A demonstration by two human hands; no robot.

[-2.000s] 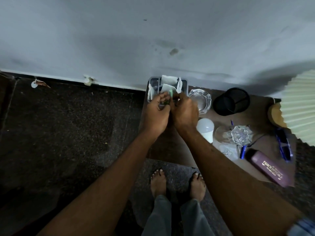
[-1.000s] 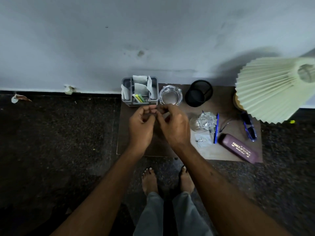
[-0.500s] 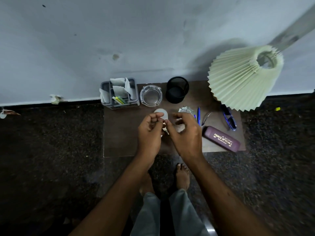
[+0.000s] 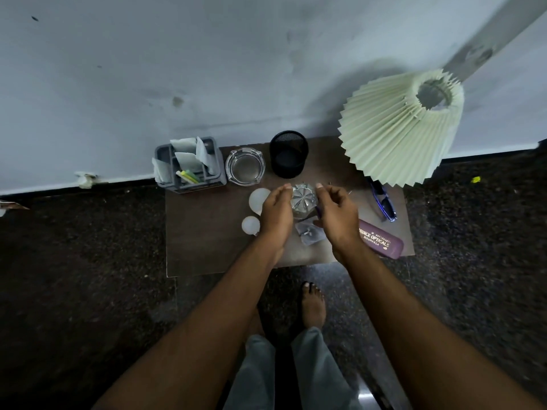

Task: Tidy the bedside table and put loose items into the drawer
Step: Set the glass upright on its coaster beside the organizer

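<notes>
A small brown bedside table (image 4: 207, 238) stands against the wall. My left hand (image 4: 276, 214) and my right hand (image 4: 337, 216) hover over its middle, one on each side of a cut-glass dish (image 4: 303, 199), fingers apart and holding nothing. Two white bulbs (image 4: 257, 198) (image 4: 250, 224) lie left of my left hand. A small clear plastic bag (image 4: 309, 233) with metal bits lies between my wrists. A purple spectacle case (image 4: 381, 242) lies at the right front, and blue glasses (image 4: 383, 202) behind it. No drawer shows.
Along the back stand a grey organiser (image 4: 189, 167) with papers and markers, a clear glass ashtray (image 4: 245, 169) and a black mesh cup (image 4: 288, 153). A pleated pale lampshade (image 4: 399, 125) overhangs the right end. Dark speckled floor surrounds the table; my bare foot (image 4: 313, 304) is below it.
My hands left the grey organiser, came back over the table's middle and spread apart around the cut-glass dish. The view swung right, bringing the lampshade in.
</notes>
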